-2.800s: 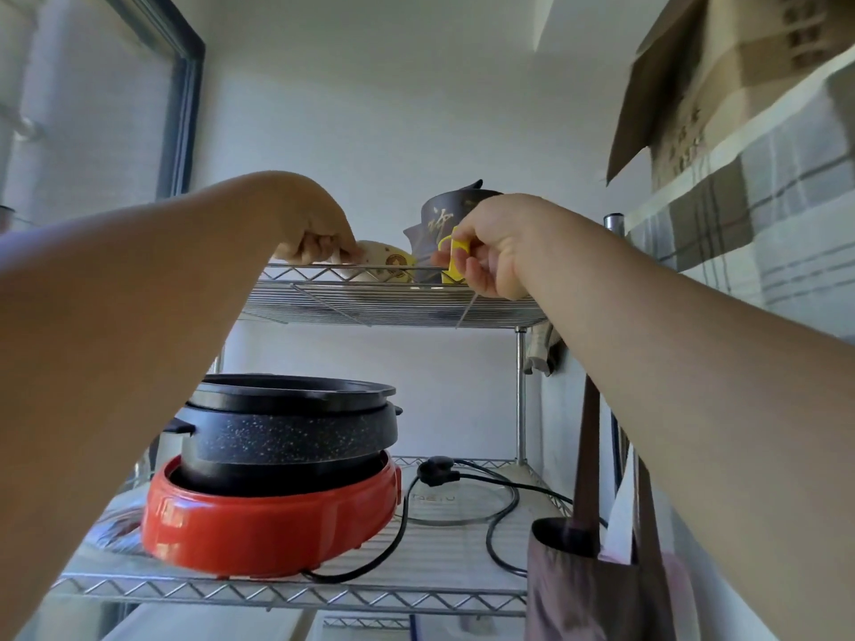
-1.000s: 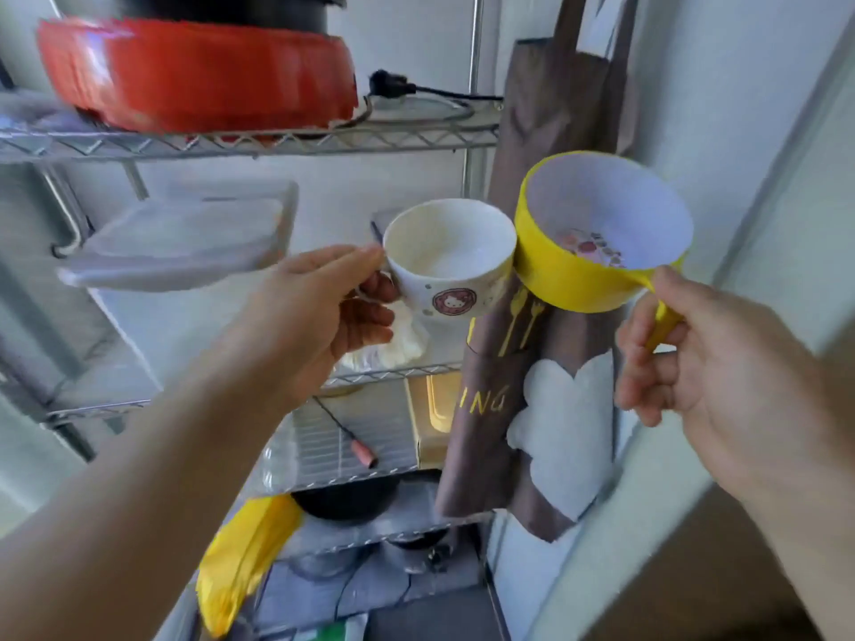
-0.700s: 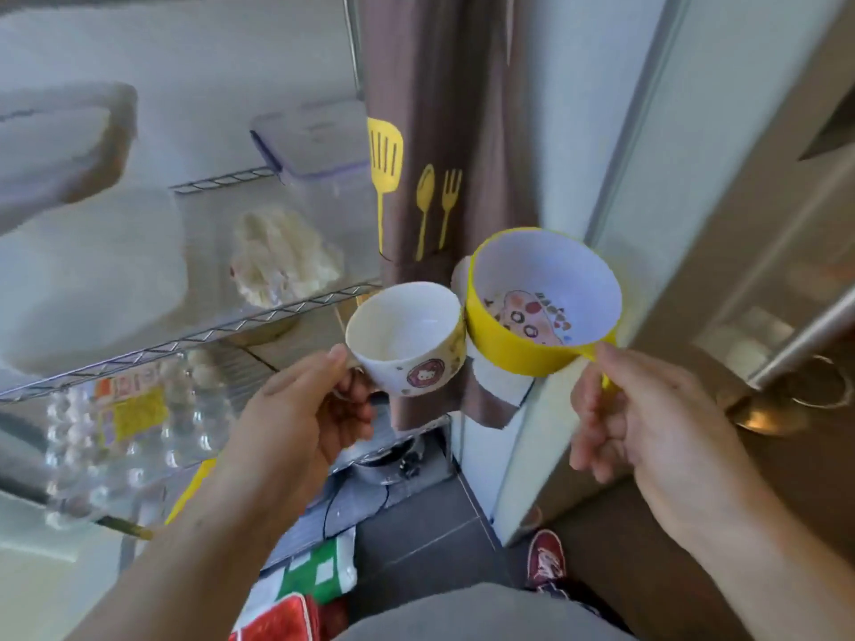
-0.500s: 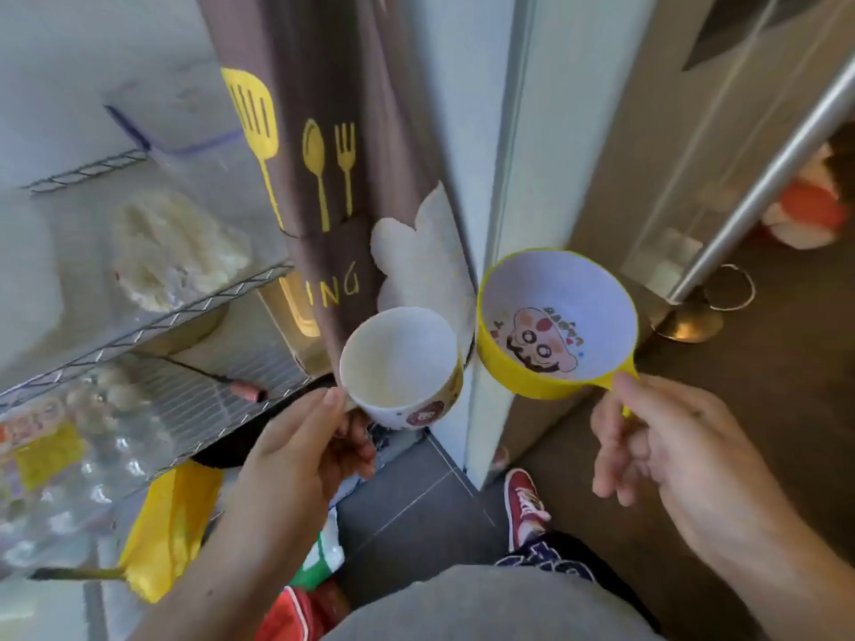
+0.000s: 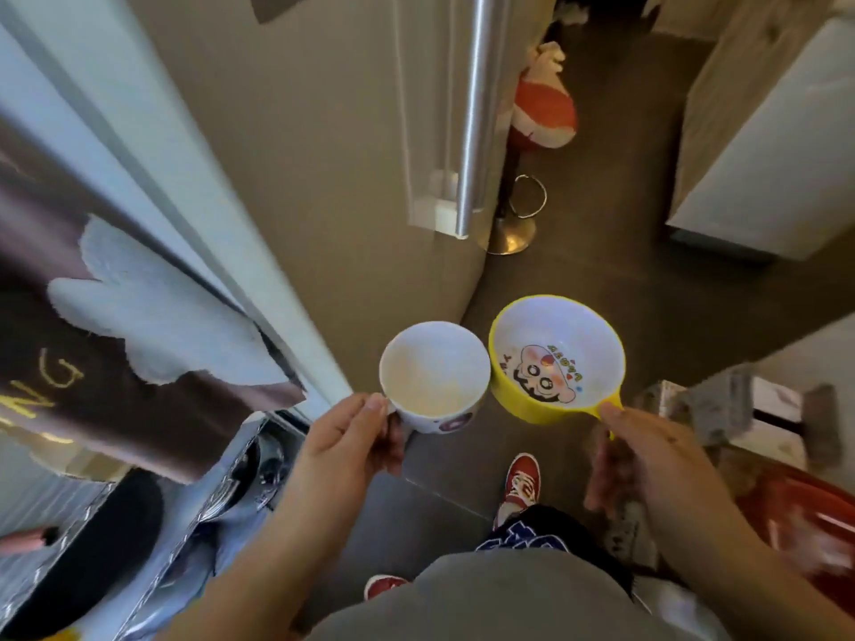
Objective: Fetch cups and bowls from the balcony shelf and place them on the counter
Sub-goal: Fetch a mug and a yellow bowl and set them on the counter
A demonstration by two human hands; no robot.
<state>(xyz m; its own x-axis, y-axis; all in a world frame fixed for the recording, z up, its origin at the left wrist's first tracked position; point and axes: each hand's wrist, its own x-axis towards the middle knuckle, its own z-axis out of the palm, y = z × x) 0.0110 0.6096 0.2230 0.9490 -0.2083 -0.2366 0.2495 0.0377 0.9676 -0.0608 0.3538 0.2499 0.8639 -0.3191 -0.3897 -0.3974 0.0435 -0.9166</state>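
Cups are in hand but not yet delivered: a white cup (image 5: 435,370) and a yellow handled bowl (image 5: 557,358) with a cartoon face printed inside are both carried in the air, side by side, rims touching or nearly so, above a dark floor (image 5: 615,279). Judging from this, the fetching half looks done for these two pieces, and the placing half is all left; no tabletop shows near the hands, so a walk seems to come first. The left hand (image 5: 344,439) is closed on the white cup's handle, thumb on top near the rim. The right hand (image 5: 634,455) is closed on the bowl's short yellow handle, thumb pressed on its root. Both forearms reach forward from the body, and both vessels are held level and upright. A door (image 5: 324,131) with a steel bar handle (image 5: 472,113) stands just beyond on the left.
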